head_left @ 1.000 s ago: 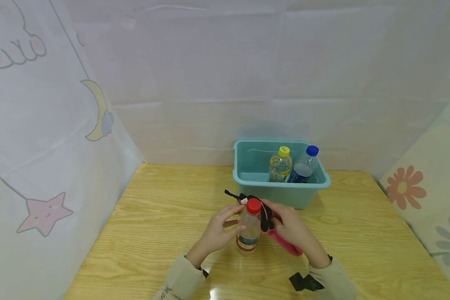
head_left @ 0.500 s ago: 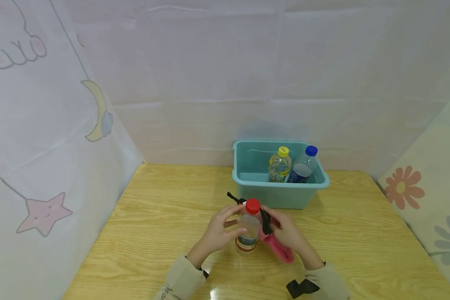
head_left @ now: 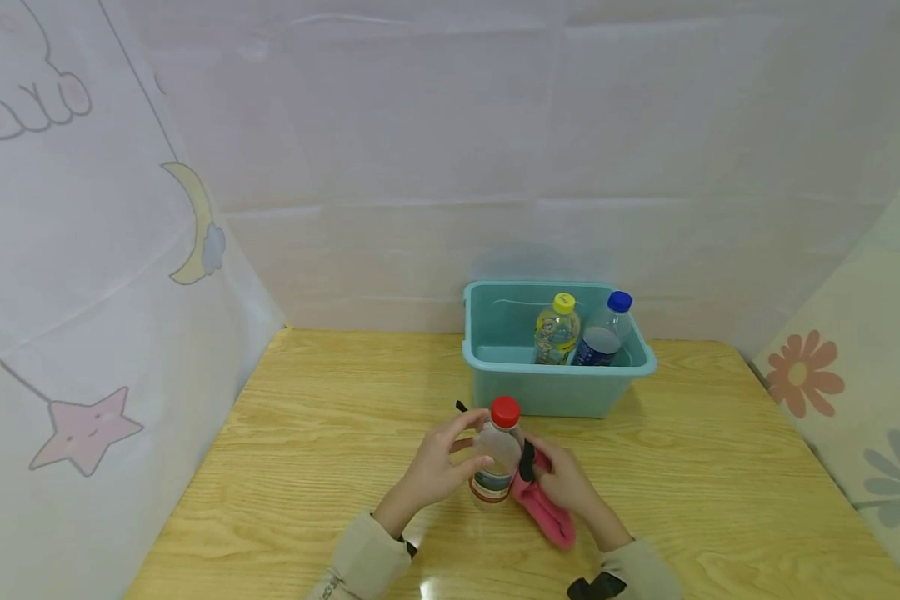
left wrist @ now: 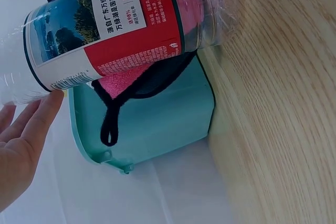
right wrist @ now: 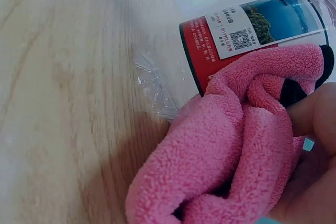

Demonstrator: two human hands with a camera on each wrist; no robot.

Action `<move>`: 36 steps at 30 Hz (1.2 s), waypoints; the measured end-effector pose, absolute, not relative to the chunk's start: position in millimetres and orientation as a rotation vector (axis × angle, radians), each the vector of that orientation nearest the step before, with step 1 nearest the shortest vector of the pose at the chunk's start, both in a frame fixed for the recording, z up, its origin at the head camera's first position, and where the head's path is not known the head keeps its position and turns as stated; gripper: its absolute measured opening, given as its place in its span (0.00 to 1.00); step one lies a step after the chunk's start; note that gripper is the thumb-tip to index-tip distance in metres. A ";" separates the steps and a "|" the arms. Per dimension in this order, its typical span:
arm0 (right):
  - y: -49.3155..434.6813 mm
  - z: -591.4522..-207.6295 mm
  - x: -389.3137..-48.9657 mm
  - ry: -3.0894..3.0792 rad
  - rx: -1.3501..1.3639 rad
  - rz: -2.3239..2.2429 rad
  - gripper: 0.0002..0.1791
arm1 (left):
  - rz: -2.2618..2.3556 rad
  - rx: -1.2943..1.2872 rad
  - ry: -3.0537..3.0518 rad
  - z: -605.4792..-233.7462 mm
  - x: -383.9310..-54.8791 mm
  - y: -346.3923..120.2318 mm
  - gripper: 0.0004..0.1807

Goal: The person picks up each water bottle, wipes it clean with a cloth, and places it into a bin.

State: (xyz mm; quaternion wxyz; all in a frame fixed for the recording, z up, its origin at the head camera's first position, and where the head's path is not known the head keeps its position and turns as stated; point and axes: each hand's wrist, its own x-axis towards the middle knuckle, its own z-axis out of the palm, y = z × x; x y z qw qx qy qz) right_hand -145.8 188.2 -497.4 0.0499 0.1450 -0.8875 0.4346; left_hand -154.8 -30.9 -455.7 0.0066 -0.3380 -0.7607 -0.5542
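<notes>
A clear plastic bottle (head_left: 497,454) with a red cap stands roughly upright in front of the bin; its red, white and blue label (left wrist: 100,24) fills much of the left wrist view. My left hand (head_left: 440,462) holds the bottle's upper part from the left, thumb in front and fingers behind. My right hand (head_left: 566,481) grips a bunched pink towel (right wrist: 210,145) with black edging. The towel lies against the bottle's right side and partly behind it, and its black hanging loop (left wrist: 109,124) sticks out past the bottle. Some right fingertips are hidden in the folds.
A light blue-green bin (head_left: 543,392) stands on the wooden table (head_left: 345,392) behind the hands. Inside it, on the right, are a yellow-capped bottle (head_left: 557,333) and a blue-capped bottle (head_left: 603,337). A printed cloth backdrop (head_left: 390,167) rises along the table's back and sides.
My right hand has drawn the pink towel nearer to me and a little left, along the bottle's right side. Less towel shows behind the bottle. My left hand and the bottle have hardly moved.
</notes>
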 end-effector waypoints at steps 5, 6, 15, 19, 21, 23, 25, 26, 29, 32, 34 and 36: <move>192.5 -496.9 -142.8 -2.706 0.401 1.321 0.28 | -1.728 -1.066 -2.375 -456.1 -155.7 -30.2 0.30; 194.7 -496.0 -141.8 -2.712 0.397 1.296 0.28 | -1.723 -1.069 -2.373 -455.8 -155.6 -30.2 0.30; 225.5 -482.3 -129.3 -2.733 0.371 1.024 0.30 | -1.691 -1.054 -2.411 -435.2 -145.9 -32.2 0.29; 239.7 -479.3 -125.6 -2.745 0.365 0.943 0.31 | -1.703 -1.076 -2.402 -421.8 -140.8 -33.9 0.28; 245.1 -478.7 -124.3 -2.760 0.363 0.924 0.31 | -1.706 -1.077 -2.399 -423.2 -141.5 -34.2 0.29; 249.2 -479.6 -123.4 -2.766 0.367 0.893 0.31 | -1.714 -1.073 -2.395 -431.3 -145.2 -33.8 0.29; 251.8 -481.6 -122.7 -2.777 0.372 0.845 0.31 | -1.724 -1.066 -2.393 -440.7 -149.6 -33.5 0.30; 252.4 -483.3 -122.6 -2.785 0.376 0.813 0.31 | -1.728 -1.062 -2.394 -445.1 -151.6 -33.4 0.31; 252.2 -489.6 -121.9 -2.833 0.399 0.750 0.31 | -1.736 -1.061 -2.389 -453.6 -155.5 -33.8 0.31; 249.8 -496.1 -120.8 -2.898 0.425 0.717 0.29 | -1.741 -1.073 -2.372 -456.4 -156.7 -34.5 0.31; 247.8 -499.9 -119.8 -2.925 0.449 0.702 0.29 | -1.743 -1.084 -2.357 -457.2 -157.1 -35.0 0.30; 245.9 -502.1 -119.1 -2.924 0.512 0.679 0.28 | -1.737 -1.091 -2.348 -457.8 -157.3 -35.2 0.30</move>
